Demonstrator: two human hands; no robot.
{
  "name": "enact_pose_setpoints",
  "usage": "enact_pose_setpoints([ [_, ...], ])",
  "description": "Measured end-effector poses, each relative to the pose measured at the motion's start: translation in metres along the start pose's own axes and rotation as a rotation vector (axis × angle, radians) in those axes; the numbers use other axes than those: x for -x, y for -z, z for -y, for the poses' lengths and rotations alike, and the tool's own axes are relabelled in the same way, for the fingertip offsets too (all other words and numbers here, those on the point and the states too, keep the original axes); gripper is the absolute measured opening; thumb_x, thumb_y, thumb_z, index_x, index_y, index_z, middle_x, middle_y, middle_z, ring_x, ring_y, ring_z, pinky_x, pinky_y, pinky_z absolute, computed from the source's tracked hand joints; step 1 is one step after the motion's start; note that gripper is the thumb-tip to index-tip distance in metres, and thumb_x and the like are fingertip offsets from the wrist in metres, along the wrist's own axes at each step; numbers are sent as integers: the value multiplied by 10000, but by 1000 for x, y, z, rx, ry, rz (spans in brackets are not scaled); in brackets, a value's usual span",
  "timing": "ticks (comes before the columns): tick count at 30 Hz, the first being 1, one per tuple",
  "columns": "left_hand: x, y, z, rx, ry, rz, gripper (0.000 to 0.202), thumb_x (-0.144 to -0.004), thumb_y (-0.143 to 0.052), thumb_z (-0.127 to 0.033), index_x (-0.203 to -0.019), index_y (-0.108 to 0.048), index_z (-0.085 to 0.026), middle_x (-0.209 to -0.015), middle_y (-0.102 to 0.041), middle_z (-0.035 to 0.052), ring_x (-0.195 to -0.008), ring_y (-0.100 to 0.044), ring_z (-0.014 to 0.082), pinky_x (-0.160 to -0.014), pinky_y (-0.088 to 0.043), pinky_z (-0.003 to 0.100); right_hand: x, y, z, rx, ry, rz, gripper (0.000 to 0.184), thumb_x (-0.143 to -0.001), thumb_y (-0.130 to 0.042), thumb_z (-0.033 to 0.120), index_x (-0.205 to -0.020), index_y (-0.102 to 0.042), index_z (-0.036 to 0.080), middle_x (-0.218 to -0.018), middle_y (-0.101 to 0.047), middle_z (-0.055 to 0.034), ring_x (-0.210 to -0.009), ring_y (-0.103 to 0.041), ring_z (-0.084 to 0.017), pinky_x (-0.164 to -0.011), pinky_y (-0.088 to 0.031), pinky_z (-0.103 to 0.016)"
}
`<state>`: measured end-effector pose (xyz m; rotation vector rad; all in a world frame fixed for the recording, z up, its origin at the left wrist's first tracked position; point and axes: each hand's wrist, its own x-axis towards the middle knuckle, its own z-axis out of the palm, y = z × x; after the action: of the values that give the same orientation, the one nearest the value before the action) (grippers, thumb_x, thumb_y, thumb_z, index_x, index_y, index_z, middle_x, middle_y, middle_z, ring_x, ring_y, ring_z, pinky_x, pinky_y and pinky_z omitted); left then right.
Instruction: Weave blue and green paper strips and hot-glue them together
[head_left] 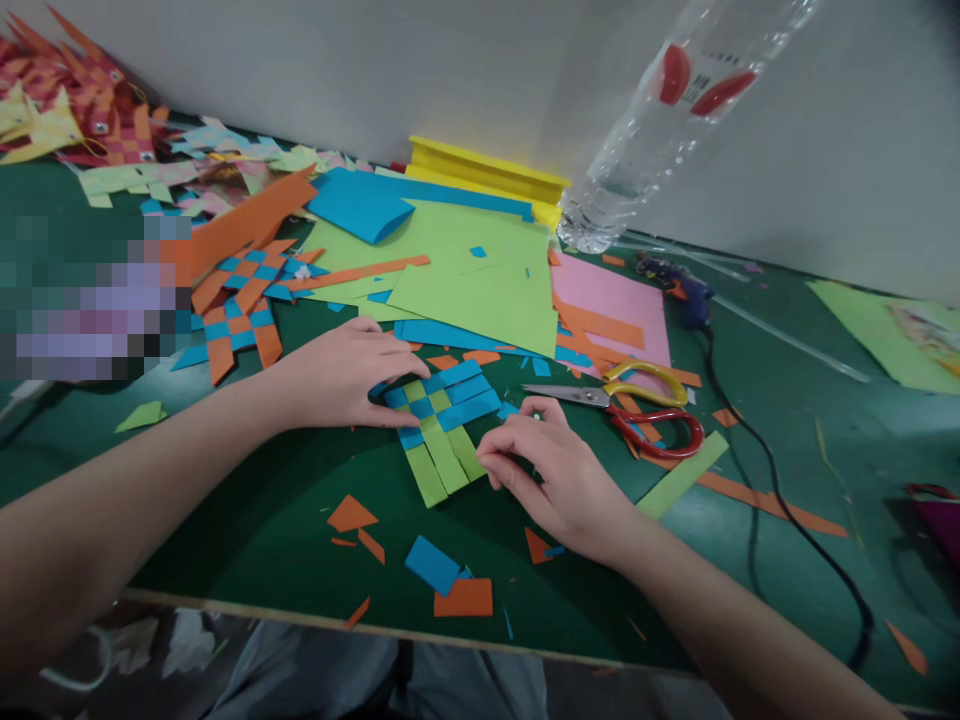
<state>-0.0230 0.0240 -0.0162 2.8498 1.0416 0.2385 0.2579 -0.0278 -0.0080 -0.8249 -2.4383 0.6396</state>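
A small woven piece of blue and green paper strips (433,405) lies on the table, its loose blue ends pointing right and its green ends toward me. My left hand (349,375) curves round its left corner, thumb and fingers resting on opposite edges and holding it. At the green ends, my right hand (544,470) has its fingertips closed together; whether a strip is pinched between them I cannot make out. Just beyond that hand are scissors (619,395) with one yellow and one red handle, blades pointing left.
Green sheets (480,290), a pink sheet (615,300) and a folded yellow strip (487,180) lie behind. A clear bottle (660,130) leans at the back. A glue gun (682,290) trails a black cord rightward. Orange-blue woven pieces (240,320) lie left; paper scraps (431,565) are in front.
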Motion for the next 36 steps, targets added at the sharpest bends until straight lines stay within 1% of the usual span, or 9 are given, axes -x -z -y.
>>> enact_pose_setpoints([
  [4,0,0,0,0,4,0,490,-951,-535,-639,-1176,-673,-226,-1150,-758,50,-1045,-669,254,-919,-363,373,0,5,-1,7,-26,63,154,-1008,-475,145,-878,-529,207,-693,-602,67,-619,-502,-89,-926,-370,-367],
  [9,1,0,0,12,-10,-8,485,-946,-545,-641,-1182,-672,-237,-1140,-759,48,-1062,-668,255,-920,-361,371,-1,12,0,-81,-85,186,190,-1025,-464,186,-845,-520,207,-699,-589,67,-640,-509,-94,-950,-370,-386],
  [12,1,1,0,16,-3,-9,487,-945,-545,-640,-1184,-676,-236,-1138,-760,51,-1052,-672,256,-922,-364,374,-1,16,3,-115,-104,254,177,-1017,-484,177,-850,-531,213,-682,-604,76,-627,-504,-95,-969,-370,-392],
  [17,0,0,0,7,2,3,497,-959,-514,-646,-1179,-668,-227,-1141,-761,50,-1062,-668,256,-924,-367,374,-3,23,6,-114,-120,317,179,-1015,-496,206,-846,-552,230,-658,-642,54,-683,-508,-139,-813,-423,-339],
  [22,0,-1,1,-9,-28,-22,515,-976,-485,-650,-1180,-659,-210,-1146,-758,54,-1062,-668,253,-924,-356,373,-2,30,5,-98,-130,364,199,-1030,-479,244,-842,-543,239,-644,-646,63,-631,-511,-140,-830,-436,-366],
  [29,1,-2,2,-3,-60,-62,490,-965,-539,-622,-1162,-673,-195,-1123,-762,65,-1037,-673,246,-908,-351,362,0,39,-6,-72,-130,431,219,-1028,-480,274,-823,-555,247,-672,-684,59,-661,-581,-147,-749,-454,-348],
  [33,1,-2,2,-9,-66,-63,522,-983,-496,-632,-1164,-668,-174,-1090,-765,59,-1008,-675,248,-894,-353,366,1,40,-13,-52,-182,419,236,-1021,-491,323,-819,-589,249,-657,-694,33,-771,-597,-181,-673,-462,-315],
  [34,1,-2,2,-8,-67,-60,530,-984,-489,-636,-1166,-668,-171,-1085,-765,58,-1005,-675,249,-891,-354,367,1,40,-15,-39,-194,390,231,-1015,-503,330,-823,-602,248,-654,-693,27,-797,-599,-187,-663,-466,-305],
  [36,1,-2,2,-6,-66,-51,536,-980,-490,-643,-1166,-670,-174,-1084,-765,55,-996,-675,250,-886,-357,368,1,39,-20,19,-196,272,191,-992,-544,316,-835,-627,245,-646,-683,22,-809,-611,-188,-660,-473,-293],
])
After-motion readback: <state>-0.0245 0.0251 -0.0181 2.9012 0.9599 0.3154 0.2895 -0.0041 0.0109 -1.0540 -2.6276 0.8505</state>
